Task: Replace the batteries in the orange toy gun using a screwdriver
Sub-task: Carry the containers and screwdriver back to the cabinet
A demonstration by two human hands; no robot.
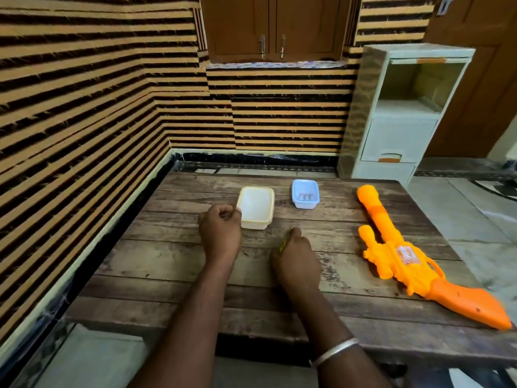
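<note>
Nearest, the right hand grips a thin yellow-green tool, too blurred to name; the left hand is fisted against the cream tub, and I cannot tell whether it holds anything. The orange toy gun lies along the right side of the table, muzzle pointing away, stock at the near-right corner

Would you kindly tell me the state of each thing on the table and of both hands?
Gun: lying flat, untouched.
White box: upright, lid unclear.
Blue box: open, small items inside.
Screwdriver: gripped, mostly hidden.
Right hand: grips screwdriver.
Left hand: curled beside white box; hold unclear.
</note>
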